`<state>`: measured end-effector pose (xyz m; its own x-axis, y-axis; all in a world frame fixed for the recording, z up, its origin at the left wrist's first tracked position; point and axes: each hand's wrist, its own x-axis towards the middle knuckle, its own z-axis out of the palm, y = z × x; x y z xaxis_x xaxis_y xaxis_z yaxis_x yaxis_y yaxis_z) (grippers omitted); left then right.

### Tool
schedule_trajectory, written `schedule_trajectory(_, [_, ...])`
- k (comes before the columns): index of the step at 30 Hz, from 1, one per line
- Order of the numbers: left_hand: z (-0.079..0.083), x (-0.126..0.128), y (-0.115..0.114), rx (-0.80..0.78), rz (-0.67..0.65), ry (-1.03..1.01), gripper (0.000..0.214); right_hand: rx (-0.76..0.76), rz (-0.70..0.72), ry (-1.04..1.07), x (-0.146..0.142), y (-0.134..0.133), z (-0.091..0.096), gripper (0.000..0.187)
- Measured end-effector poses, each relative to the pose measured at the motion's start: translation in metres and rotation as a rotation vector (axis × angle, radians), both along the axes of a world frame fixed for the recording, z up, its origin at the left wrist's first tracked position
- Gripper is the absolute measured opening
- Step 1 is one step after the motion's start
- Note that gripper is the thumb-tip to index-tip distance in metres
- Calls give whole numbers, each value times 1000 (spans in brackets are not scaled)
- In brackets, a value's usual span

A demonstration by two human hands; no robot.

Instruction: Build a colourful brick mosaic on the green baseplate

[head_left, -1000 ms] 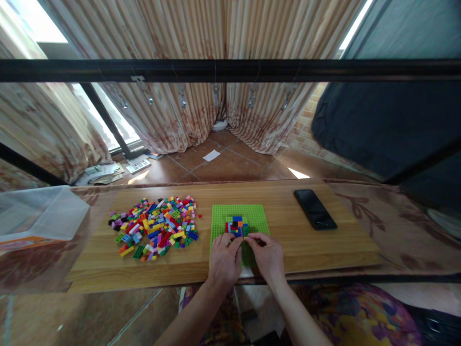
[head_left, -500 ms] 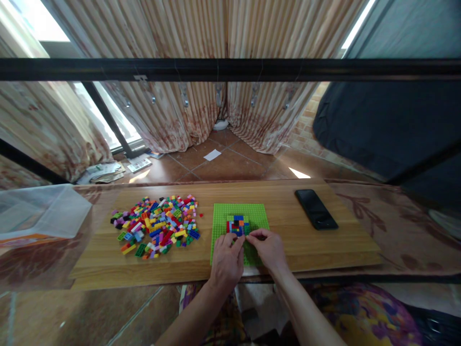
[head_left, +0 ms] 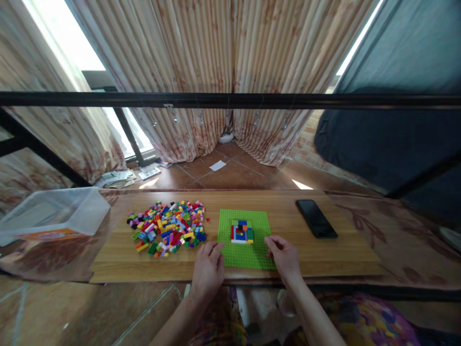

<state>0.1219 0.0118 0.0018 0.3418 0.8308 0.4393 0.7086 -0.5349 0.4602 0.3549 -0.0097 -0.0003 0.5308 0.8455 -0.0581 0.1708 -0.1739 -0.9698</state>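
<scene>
A green baseplate (head_left: 259, 226) lies on the wooden board (head_left: 324, 254), with a small block of coloured bricks (head_left: 241, 232) built on it. My left hand (head_left: 208, 267) rests at the plate's near left corner, fingers loosely spread and nothing in them. At the near right corner sits my right hand (head_left: 284, 256), its fingers curled lightly against the plate's edge; nothing shows in it. Both hands are apart from the built block. A heap of loose coloured bricks (head_left: 167, 227) lies left of the plate.
A black phone (head_left: 316, 218) lies on the board to the right. A clear plastic tub (head_left: 54, 214) stands at the far left. A black bar (head_left: 230, 100) crosses the view above the board. Curtains and tiled floor lie beyond.
Both hands have drawn back from the built block to the plate's near corners, moving apart. The camera has tilted up and the view shifted.
</scene>
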Motion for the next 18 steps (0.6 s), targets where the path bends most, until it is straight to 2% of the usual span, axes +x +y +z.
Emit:
schedule_trajectory(4, [-3,-35,-3,24,114,-5,28,59,-10,-362,11,-2,-6,41])
schedule_trajectory(8, [-2,-42,-9,17,125,-8,27,110,30,-540,5,2,-7,38])
schedule_trajectory(12, [6,-17,-12,-83,9,-18,32,73,95,-549,-11,6,-4,38])
schedule_trajectory(18, [24,39,-8,-509,-160,70,50,-66,93,-593,-18,14,-3,38])
